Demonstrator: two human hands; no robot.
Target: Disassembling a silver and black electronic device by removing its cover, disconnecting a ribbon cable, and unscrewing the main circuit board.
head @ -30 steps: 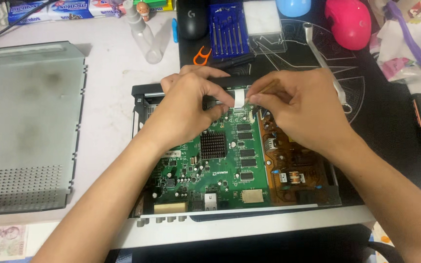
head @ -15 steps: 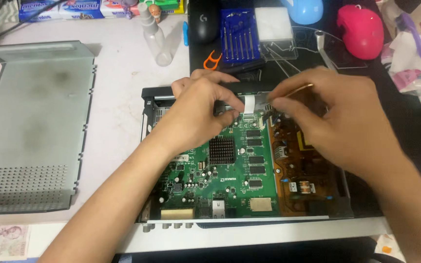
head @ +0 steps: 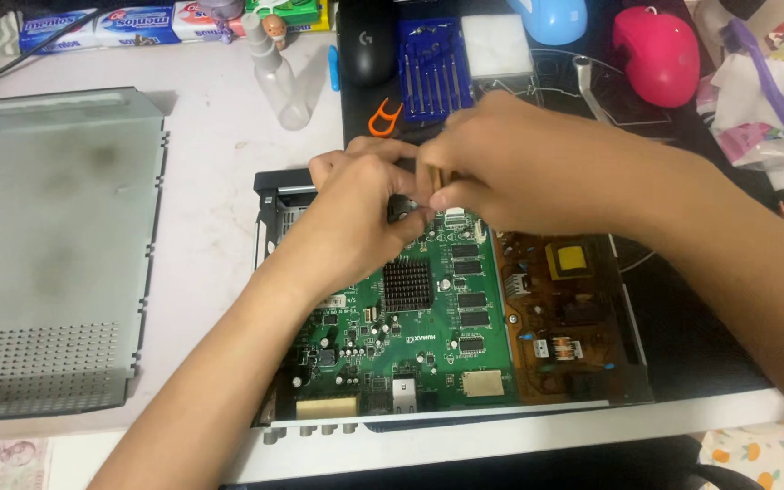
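A: Where is the green circuit board (head: pixel 410 336)?
B: Inside the opened black chassis (head: pixel 269 204), just below both hands. The left hand (head: pixel 356 218) and right hand (head: pixel 510 168) meet at its far edge, fingers pinched together on something small I cannot make out.
A: What surrounds them?
B: A brown power board (head: pixel 564 313) right, grey metal cover (head: pixel 47 254) left, screwdriver set (head: pixel 433 68) beyond, on the worktop (head: pixel 215 181).

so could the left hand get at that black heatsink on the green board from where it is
Probably yes: the left hand sits just above the black heatsink, which lies uncovered on the green board.
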